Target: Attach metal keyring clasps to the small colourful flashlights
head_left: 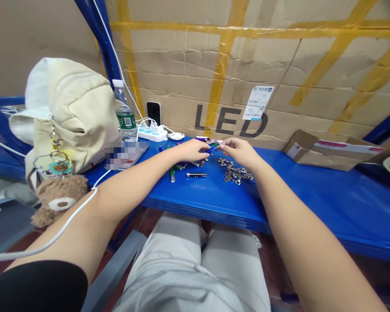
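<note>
My left hand (196,150) is closed round a slim blue pen-shaped tube (212,149) held above the table. At the tube's far end, the fingertips of my right hand (235,150) are pinched together. Whether they grip the tube itself or a small part at its tip is too small to tell. Below my right hand lies a heap of small round coin-like discs and metal clips (235,174). A black pen-shaped tube (196,175) rests in front of my left hand. Green tubes (172,174) lie under and beside that hand, and more coloured ones (203,138) lie behind it.
On the blue table (299,195) stand a cream backpack (78,112) with a bear charm (61,197), a water bottle (125,112) and a power strip (152,132). An open cardboard box (331,151) sits at right. A white cable (71,221) crosses my left arm.
</note>
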`<state>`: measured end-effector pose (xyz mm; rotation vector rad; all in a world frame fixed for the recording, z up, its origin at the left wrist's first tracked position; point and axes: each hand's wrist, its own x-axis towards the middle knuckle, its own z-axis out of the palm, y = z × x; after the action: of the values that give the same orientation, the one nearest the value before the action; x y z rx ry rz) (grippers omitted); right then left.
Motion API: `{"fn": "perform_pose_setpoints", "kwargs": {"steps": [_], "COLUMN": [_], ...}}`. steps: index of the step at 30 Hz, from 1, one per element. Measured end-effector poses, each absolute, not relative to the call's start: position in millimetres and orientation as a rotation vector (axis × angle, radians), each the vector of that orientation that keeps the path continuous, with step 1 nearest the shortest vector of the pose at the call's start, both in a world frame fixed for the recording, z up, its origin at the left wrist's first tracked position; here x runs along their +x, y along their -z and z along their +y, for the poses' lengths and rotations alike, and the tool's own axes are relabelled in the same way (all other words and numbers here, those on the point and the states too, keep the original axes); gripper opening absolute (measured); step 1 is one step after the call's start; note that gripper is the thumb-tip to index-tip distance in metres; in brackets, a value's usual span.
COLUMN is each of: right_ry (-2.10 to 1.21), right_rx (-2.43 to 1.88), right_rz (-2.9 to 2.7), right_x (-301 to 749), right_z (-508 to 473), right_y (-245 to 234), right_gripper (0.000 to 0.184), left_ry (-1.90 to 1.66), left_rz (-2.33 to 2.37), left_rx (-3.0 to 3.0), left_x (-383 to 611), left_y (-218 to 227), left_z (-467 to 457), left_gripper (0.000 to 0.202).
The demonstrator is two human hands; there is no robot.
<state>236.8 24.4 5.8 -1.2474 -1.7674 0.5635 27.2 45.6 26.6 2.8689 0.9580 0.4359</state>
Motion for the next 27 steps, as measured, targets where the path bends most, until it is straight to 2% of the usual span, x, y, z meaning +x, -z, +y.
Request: {"fn": "perform_pose_setpoints", "kwargs": {"steps": [11,14,19,24,27], "right_ry": [-0.667,-0.578,-0.598,-0.846,-0.733], "right_rx": [-1.192,-1.260,-1.282,-1.212,-1.297], "right_rz": [-1.716,-1.696,-1.594,-1.418,-1.469], "right_x": [229.1,224.5,213.9,207.6,210.8], "right_z": [20.2,17.3,17.2,17.4,17.0], "right_y": [-6.3,-9.6,-11.5,-8.8,-9.1], "right_gripper": [0.019,0.015,0.022,0.022,0.021], "left_ry": [-0.600,-0.724,-0.913,-0.896,-0.788], "left_rz": [0.843,0.872,1.120,1.245,1.201], "left_rx": [2.698,2.804,3.055,3.210,3.200], "left_x": [30.0,34.2,40.9,42.8,43.5], "left_y": [-22.2,-16.1,-9.8,-11.6,-16.4], "left_z": [47.1,48.6,41.4,35.4,37.9], "left_gripper": [0.028,0.025,0.030,0.032,0.032]}}
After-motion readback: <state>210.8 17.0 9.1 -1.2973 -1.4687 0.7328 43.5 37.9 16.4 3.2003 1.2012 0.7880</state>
